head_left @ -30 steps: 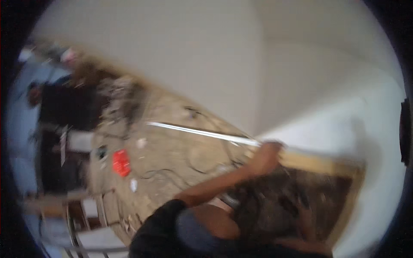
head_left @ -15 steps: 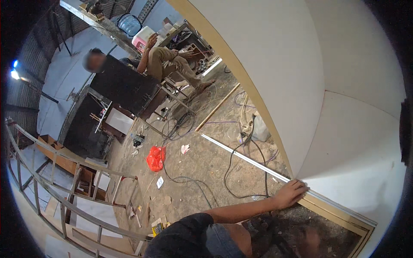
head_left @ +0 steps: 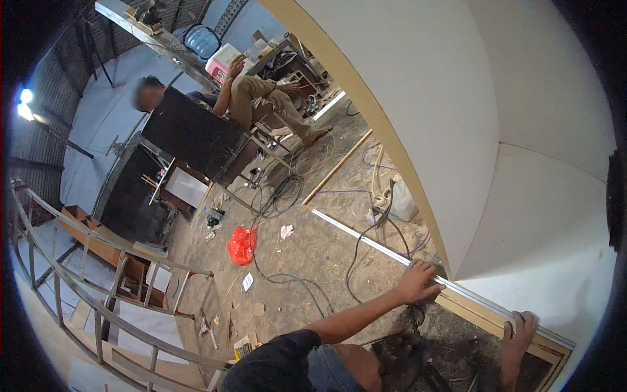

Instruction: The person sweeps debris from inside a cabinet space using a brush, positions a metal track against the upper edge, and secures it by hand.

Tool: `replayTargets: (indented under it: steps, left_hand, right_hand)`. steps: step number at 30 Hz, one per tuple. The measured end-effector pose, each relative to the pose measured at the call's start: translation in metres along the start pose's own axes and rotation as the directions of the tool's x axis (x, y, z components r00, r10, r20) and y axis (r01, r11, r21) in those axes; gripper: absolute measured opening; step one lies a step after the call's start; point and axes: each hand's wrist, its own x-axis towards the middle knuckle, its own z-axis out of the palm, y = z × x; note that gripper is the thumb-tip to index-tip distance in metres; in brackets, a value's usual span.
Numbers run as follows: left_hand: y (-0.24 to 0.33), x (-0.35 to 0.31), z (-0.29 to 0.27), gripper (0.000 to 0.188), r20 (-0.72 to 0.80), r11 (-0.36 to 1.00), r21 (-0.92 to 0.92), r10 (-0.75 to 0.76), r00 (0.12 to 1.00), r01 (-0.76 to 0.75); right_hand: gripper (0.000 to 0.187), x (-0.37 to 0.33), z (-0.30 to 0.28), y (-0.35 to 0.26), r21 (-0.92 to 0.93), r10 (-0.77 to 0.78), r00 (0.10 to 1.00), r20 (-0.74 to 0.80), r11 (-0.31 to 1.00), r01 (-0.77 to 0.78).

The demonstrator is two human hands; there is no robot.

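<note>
A long, thin white strip [head_left: 356,236] with a grooved face lies along the beige front edge [head_left: 482,311] of a large white cabinet-like box [head_left: 535,215]. Its far end sticks out well past the box, over the floor. My left hand [head_left: 418,282] is closed round the strip near the box's inner corner, fingers curled over the top. Further right, my right hand [head_left: 521,328] grips the same strip near its other end, thumb on the near side and fingers over it.
A red plastic bag [head_left: 241,245], black cables [head_left: 281,186] and scraps litter the concrete floor. A wooden batten [head_left: 336,168] lies beyond the strip. Another person [head_left: 251,98] sits on a chair at the back. At left stands a curved metal frame [head_left: 98,307].
My left hand has slid left along the strip. My right hand, blurred below the edge before, has come up onto the strip near its right end.
</note>
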Motion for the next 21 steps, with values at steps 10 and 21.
replayTargets:
  steps: [10,21]
  left_hand:
    - [0.004,0.024,-0.006,0.052,0.262,0.987,-0.151,-0.01,0.965,0.051]
    - [0.009,0.024,0.0,0.051,0.256,0.991,-0.113,-0.037,0.966,0.068]
  right_hand:
    - [0.025,0.008,0.001,-0.007,-0.028,-0.041,0.994,-0.101,0.999,0.039]
    - [0.021,0.004,0.004,-0.001,-0.038,-0.01,0.992,-0.129,0.999,0.005]
